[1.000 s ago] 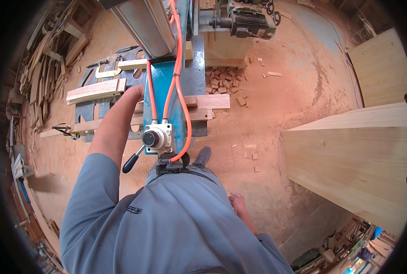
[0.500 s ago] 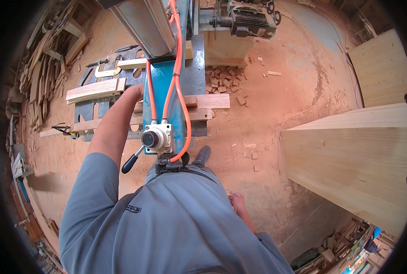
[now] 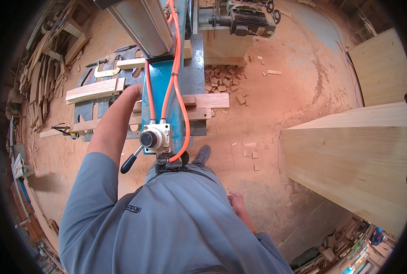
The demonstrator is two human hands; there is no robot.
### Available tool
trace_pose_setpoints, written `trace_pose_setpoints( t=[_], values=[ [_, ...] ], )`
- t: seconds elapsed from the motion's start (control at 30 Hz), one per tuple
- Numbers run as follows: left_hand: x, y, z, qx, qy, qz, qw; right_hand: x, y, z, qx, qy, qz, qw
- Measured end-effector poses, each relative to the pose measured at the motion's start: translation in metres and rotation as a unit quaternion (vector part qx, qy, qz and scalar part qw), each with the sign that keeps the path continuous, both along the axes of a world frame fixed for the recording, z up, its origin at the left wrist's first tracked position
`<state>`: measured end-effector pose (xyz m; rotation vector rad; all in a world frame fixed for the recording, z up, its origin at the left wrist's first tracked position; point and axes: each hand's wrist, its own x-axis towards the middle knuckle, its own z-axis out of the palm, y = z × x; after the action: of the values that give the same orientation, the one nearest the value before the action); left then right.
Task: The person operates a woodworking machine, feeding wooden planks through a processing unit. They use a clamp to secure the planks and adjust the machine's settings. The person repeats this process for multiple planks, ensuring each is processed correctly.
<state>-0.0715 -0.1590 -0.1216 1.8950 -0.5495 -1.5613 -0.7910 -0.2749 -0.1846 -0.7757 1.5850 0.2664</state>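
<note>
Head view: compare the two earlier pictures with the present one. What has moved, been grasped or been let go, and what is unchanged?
No visible change. The left hand still reaches to the wooden piece lying across the blue machine arm; its grip is hidden. The right hand still hangs free at the person's side. The black-knobbed lever and orange hoses sit as before.

No packages, labels, signs, screens.

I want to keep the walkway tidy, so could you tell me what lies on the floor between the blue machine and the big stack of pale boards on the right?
In the head view, sawdust-covered floor with scattered small wood offcuts separates the blue machine from the board stack; nothing larger lies there.
</note>
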Motion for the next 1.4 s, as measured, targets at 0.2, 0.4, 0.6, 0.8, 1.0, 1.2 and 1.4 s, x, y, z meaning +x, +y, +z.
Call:
trace_pose_setpoints(
  t=[0.2, 0.4, 0.6, 0.8, 1.0, 1.2, 1.4],
  values=[
    [-0.002, -0.003, -0.002, -0.007, 0.005, 0.002, 1.0, 0.003, -0.001, 0.002, -0.001, 0.006, 0.007, 1.0],
    [-0.008, -0.01, 0.0, -0.019, 0.014, 0.004, 1.0, 0.006, -0.001, -0.001, -0.003, 0.005, 0.019, 1.0],
    [-0.009, -0.015, -0.002, -0.026, 0.019, 0.0, 0.999, 0.013, 0.003, -0.001, -0.009, -0.001, 0.022, 1.0],
    [-0.008, -0.009, -0.006, -0.03, 0.019, 0.0, 0.999, 0.016, 0.006, -0.001, -0.001, -0.003, 0.013, 1.0],
    [-0.013, -0.015, -0.001, -0.057, 0.023, -0.012, 0.998, 0.02, -0.003, -0.005, -0.037, -0.013, 0.035, 0.999],
    [-0.025, -0.034, 0.022, -0.097, 0.01, -0.054, 0.994, 0.055, -0.011, 0.008, -0.157, -0.046, 0.088, 0.983],
    [-0.026, -0.028, -0.018, -0.062, -0.113, -0.105, 0.986, 0.192, 0.004, 0.14, -0.356, -0.116, 0.165, 0.913]
  ],
)
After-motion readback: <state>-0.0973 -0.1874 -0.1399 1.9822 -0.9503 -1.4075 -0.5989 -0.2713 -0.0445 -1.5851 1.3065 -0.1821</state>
